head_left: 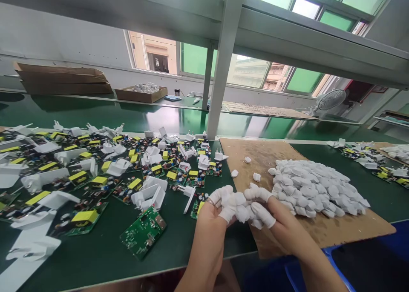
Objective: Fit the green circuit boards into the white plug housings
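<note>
My left hand (pixel 214 215) and my right hand (pixel 275 211) meet over the front edge of the bench, white covers on their fingertips. Between the fingers they pinch small soft-looking white lumps (pixel 241 209), partly hidden by the covers; the exact kind is unclear. To the right, a big pile of similar white lumps (pixel 315 185) lies on a sheet of brown cardboard (pixel 255 156). A few loose white lumps (pixel 256 177) rest beside the pile. Left of my hands lie green circuit boards (pixel 143 232) with yellow transformers (pixel 84 216) and white plug housings (pixel 150 194).
A metal post (pixel 225 62) rises at the bench's back, carrying a shelf overhead. Behind stand an open cardboard box (pixel 142 95) of white parts and a white fan (pixel 331 99). More boards (pixel 367 158) lie far right. Something blue (pixel 345 258) stands below the front edge.
</note>
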Tool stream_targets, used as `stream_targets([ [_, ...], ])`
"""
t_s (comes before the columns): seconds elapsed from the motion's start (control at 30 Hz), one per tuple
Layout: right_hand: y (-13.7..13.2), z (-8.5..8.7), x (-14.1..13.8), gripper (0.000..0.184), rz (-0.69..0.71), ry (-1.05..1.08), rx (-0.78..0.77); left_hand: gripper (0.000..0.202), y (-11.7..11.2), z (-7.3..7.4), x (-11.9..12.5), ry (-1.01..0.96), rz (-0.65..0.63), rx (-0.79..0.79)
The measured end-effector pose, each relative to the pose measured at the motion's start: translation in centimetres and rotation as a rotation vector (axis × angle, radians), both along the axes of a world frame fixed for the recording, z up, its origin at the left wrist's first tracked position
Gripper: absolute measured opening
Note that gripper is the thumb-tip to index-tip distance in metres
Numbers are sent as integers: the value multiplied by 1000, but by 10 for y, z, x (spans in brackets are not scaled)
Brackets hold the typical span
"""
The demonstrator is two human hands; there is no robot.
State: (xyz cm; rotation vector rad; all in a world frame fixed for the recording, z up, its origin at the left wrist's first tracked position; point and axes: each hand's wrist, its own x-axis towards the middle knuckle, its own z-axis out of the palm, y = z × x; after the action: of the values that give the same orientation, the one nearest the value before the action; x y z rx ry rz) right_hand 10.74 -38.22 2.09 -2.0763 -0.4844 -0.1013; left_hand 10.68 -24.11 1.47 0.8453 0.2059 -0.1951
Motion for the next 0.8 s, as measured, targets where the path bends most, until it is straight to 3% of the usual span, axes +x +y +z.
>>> stream_targets([
  [0.23,17,-9,0,24,-16,57,116,48,-10,-3,-1,-113,18,61],
  [0.4,36,-23,-4,25,-192,-85,87,39,-15,-3,1,-93,30,10],
  [0.5,40,-33,0,26,-235,-66,124,32,-16,-5,0,-84,50,-9],
  [0.7,42,-31,11,34,-222,126,516,19,-17,-6,2,27,79,-128],
  [0.8,38,-25,15,32,-256,133,565,19,-16,-5,5,52,76,-143],
])
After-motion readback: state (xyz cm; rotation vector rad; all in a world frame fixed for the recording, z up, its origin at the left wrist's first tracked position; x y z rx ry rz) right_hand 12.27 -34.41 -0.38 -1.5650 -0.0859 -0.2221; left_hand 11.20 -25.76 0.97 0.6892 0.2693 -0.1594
